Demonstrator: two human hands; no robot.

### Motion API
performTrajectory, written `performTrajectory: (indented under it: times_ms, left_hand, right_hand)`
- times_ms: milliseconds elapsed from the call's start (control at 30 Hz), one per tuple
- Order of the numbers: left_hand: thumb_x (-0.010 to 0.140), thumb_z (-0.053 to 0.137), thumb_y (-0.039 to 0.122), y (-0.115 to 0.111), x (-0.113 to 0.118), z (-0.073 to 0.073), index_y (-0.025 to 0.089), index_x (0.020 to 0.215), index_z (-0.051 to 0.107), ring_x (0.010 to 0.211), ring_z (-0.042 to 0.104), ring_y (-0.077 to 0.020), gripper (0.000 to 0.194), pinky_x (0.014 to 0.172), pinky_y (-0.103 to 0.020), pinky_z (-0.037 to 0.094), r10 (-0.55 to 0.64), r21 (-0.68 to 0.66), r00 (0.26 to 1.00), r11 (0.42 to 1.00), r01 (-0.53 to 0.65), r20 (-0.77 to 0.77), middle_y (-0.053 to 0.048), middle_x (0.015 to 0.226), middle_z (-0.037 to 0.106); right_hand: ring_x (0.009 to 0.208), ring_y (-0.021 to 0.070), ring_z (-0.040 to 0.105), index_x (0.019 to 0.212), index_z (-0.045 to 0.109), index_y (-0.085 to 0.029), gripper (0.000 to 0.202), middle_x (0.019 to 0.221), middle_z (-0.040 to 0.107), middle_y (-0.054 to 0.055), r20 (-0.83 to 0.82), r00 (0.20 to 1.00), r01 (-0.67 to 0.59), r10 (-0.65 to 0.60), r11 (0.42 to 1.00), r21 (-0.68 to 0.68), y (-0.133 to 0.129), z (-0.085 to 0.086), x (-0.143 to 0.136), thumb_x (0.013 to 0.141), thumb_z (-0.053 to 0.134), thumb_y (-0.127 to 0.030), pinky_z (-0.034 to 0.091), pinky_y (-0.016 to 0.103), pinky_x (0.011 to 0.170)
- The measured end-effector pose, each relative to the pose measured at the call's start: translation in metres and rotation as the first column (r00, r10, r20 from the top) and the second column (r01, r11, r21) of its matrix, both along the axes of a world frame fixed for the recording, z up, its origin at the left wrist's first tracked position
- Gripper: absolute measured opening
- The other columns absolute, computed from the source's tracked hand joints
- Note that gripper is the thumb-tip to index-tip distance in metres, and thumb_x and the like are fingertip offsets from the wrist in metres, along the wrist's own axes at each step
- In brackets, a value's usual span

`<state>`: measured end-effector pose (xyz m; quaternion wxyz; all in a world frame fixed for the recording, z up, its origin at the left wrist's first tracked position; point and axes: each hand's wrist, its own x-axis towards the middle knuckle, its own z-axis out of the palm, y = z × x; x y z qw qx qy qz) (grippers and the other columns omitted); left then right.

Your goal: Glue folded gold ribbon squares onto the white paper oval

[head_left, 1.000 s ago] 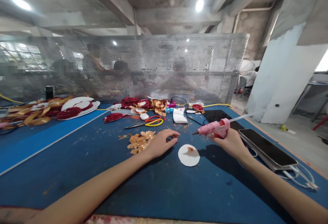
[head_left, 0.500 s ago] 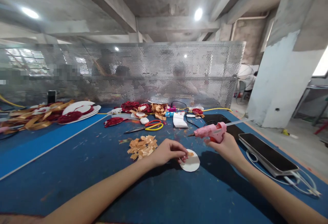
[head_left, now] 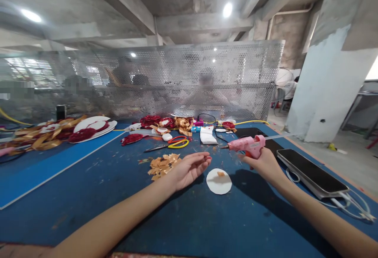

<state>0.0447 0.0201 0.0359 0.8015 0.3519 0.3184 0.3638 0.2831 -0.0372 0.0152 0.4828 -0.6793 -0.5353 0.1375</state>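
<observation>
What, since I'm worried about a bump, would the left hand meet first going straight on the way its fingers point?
Probably the pink glue gun in the right hand, around its nozzle; heights are unclear, so the left hand might pass beneath it.

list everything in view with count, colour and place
table: one, blue, under everything
disc: one, white, between the hands
gold piece: one, on the disc
gold scraps: a pile, left of the disc
scissors: one, red and yellow handles, beyond the scraps
paper: one, white, beyond the disc
red pieces: several, mid-back and back left
ribbon: uncounted, gold, back left
glue gun: one, pink, right hand
phone: one, black screen, right
cable: white, count unclear, by the phone
perforated screen: one, grey, behind the table
people: blurred, count unclear, beyond the screen
pillar: one, pale blue and grey, right
left hand: one, bare, over the scraps' right edge
right hand: one, bare, gripping the glue gun
</observation>
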Motion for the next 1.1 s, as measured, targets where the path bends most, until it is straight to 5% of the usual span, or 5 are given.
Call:
performTrajectory:
  times_ms: [300,567,800,1000,1100]
  left_hand:
    - [0.067,0.073,0.003,-0.009,0.002,-0.011,0.01,0.088,0.064,0.056,0.061,-0.0063,0.023,0.057,-0.015,0.051,-0.076,0.075,0.997,0.994,0.078,-0.027,-0.001,0.067,0.063]
    - [0.078,0.064,0.006,-0.007,0.0,-0.006,0.009,0.079,0.064,0.052,0.061,-0.0072,0.003,0.051,-0.015,0.05,-0.012,0.056,0.999,0.998,0.015,-0.053,-0.002,0.06,0.063]
    - [0.089,0.053,0.021,-0.002,0.0,-0.011,0.009,0.077,0.062,0.053,0.062,-0.0083,0.019,0.051,-0.017,0.052,-0.033,0.061,0.999,0.998,0.031,0.04,-0.003,0.061,0.064]
    - [0.09,0.052,0.024,0.002,-0.002,-0.009,0.013,0.075,0.059,0.097,0.064,-0.0154,0.019,0.081,-0.027,0.053,0.019,0.095,0.956,0.994,-0.049,0.292,-0.007,0.1,0.068]
    - [0.088,0.055,0.028,0.0,-0.005,-0.001,0.016,0.077,0.057,0.096,0.063,-0.0152,0.017,0.089,-0.035,0.05,0.018,0.108,0.938,0.992,-0.059,0.346,-0.003,0.091,0.069]
  right_hand:
    - [0.044,0.0114,0.044,0.051,0.047,-0.018,0.033,0.046,0.049,-0.001,0.021,1.0,-0.015,0.015,1.0,0.005,0.001,-0.002,-0.005,0.06,0.062,-0.045,0.033,0.026,0.044]
    - [0.045,0.0116,0.045,0.052,0.046,-0.018,0.032,0.046,0.048,-0.002,0.017,0.999,-0.043,0.043,0.999,0.002,0.001,-0.002,-0.004,0.062,0.062,-0.044,0.034,0.026,0.045]
    - [0.044,0.0116,0.044,0.052,0.046,-0.018,0.033,0.045,0.046,-0.003,0.005,0.999,-0.052,0.052,0.998,0.017,0.002,-0.005,-0.003,0.062,0.063,-0.045,0.034,0.026,0.044]
    - [0.045,0.0112,0.044,0.053,0.047,-0.018,0.033,0.046,0.048,-0.002,0.047,0.998,-0.044,0.043,0.999,0.015,0.003,-0.008,-0.002,0.063,0.062,-0.045,0.034,0.025,0.045]
    - [0.045,0.0124,0.047,0.055,0.048,-0.017,0.032,0.048,0.05,-0.002,0.049,0.998,-0.039,0.038,0.999,0.024,0.004,-0.01,-0.002,0.063,0.062,-0.045,0.035,0.026,0.045]
